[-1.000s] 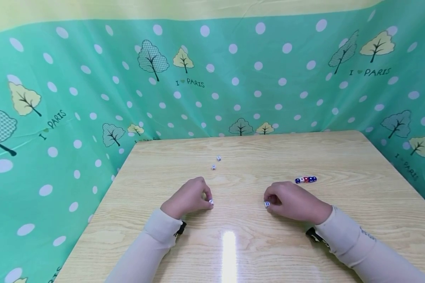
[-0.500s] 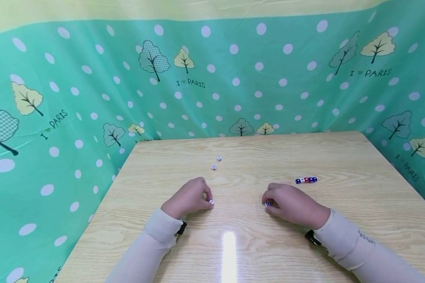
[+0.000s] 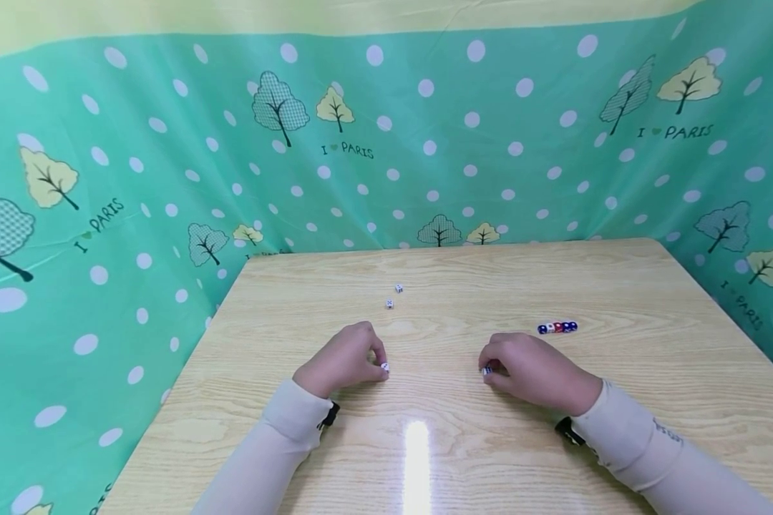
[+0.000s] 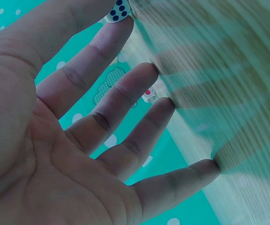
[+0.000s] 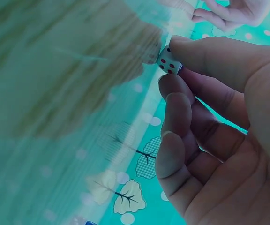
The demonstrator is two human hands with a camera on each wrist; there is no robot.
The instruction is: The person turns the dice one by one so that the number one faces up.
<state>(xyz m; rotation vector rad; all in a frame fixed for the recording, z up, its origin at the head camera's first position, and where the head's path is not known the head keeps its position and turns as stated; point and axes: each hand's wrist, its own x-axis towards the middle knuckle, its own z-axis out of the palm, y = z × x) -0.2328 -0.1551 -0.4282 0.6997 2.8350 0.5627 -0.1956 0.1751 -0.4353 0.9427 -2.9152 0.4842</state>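
My left hand (image 3: 344,361) pinches a white die (image 3: 384,367) between thumb and index finger, low at the tabletop. In the left wrist view that die (image 4: 119,11) shows dark blue pips, and the other fingers spread with their tips at the wood. Across from it, my right hand (image 3: 531,368) pinches another white die (image 3: 487,371) between thumb and fingers. Red pips show on this die (image 5: 169,62) in the right wrist view, where the remaining fingers curl beside it. Behind the right hand lies a short row of blue, white and red dice (image 3: 557,327).
Two white dice, a nearer one (image 3: 389,305) and a farther one (image 3: 399,289), lie beyond the left hand. The wooden table (image 3: 438,458) carries a bright light reflection at the front. A green dotted curtain (image 3: 464,172) hangs along the back and sides.
The die in my right hand has turned slightly between the fingers, and that hand has shifted a little. My left hand stays in place with its die.
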